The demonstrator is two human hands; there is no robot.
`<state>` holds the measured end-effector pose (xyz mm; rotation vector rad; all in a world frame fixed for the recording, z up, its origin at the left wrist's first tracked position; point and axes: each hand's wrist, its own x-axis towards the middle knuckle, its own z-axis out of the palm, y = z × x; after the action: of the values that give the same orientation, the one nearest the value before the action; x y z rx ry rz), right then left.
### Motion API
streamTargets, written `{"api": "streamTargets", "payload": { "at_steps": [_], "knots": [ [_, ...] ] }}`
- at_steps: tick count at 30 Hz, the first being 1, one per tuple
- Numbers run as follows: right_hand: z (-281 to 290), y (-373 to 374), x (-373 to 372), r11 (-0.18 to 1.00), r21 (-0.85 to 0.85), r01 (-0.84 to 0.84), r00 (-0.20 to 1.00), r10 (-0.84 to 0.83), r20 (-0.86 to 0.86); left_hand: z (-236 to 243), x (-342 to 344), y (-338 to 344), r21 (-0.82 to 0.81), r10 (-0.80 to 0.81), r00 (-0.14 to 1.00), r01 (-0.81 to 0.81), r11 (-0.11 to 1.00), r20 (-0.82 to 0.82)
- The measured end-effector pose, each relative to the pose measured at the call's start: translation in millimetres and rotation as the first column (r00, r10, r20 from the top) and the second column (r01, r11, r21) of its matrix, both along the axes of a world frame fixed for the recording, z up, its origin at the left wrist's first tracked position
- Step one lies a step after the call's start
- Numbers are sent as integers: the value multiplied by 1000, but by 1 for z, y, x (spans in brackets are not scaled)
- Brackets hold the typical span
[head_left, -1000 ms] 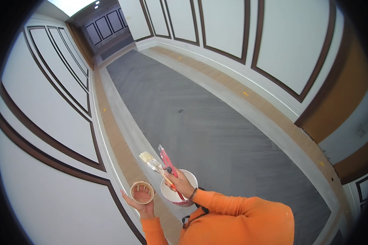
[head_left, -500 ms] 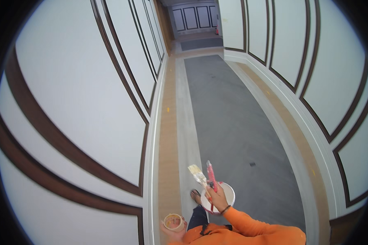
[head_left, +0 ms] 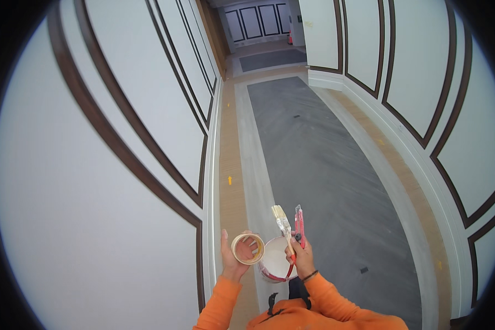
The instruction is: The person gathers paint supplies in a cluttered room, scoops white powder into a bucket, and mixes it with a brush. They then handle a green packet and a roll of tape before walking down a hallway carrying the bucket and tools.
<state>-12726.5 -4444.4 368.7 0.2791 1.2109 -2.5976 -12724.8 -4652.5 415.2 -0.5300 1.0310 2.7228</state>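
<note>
My left hand [head_left: 234,266] is closed on a roll of masking tape [head_left: 260,251]; its fingers show through the hole. In my right hand [head_left: 301,254] are a paintbrush [head_left: 281,218] with pale, paint-caked bristles pointing up, and a red utility knife [head_left: 299,223] smeared with white paint. Below that hand hangs a white bucket [head_left: 268,275] with white inside and a red-marked rim. A red strip, seemingly its handle, runs up to my right hand, but the grip on it is partly hidden. The tape roll is beside the bucket's left edge.
White panelled walls with dark brown trim line the corridor on the left [head_left: 82,181] and right [head_left: 421,66]. A grey covering [head_left: 324,165] runs along the floor between wood-coloured strips. A yellow arrow mark [head_left: 230,180] is on the left strip. A red object [head_left: 290,38] stands far ahead.
My left hand has come up and forward with the tape roll, close to the bucket. My right hand, with brush and knife, has shifted slightly right. The corridor view has moved forward.
</note>
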Motion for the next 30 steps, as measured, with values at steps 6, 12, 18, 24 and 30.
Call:
{"api": "streamTargets", "payload": {
  "at_steps": [6,12,18,24,30],
  "knots": [
    [-55,-32,-279,989,61,-135,991,133,23,-98,-262,-9,-18,182,977,-181,983,111],
    [-60,-145,-495,939,187,-289,954,299,-26,-152,-395,-127,-46,381,903,-380,924,199],
    [-70,-189,-697,941,257,-221,975,222,27,-174,-516,-191,90,296,873,-356,930,388],
    [-46,-204,-924,983,177,-44,997,31,75,-124,-795,-239,102,115,936,-157,982,333],
    [-8,-210,-1115,990,93,102,995,-102,-1,-26,-1093,-264,-99,-65,991,76,992,115]
  ]
}}
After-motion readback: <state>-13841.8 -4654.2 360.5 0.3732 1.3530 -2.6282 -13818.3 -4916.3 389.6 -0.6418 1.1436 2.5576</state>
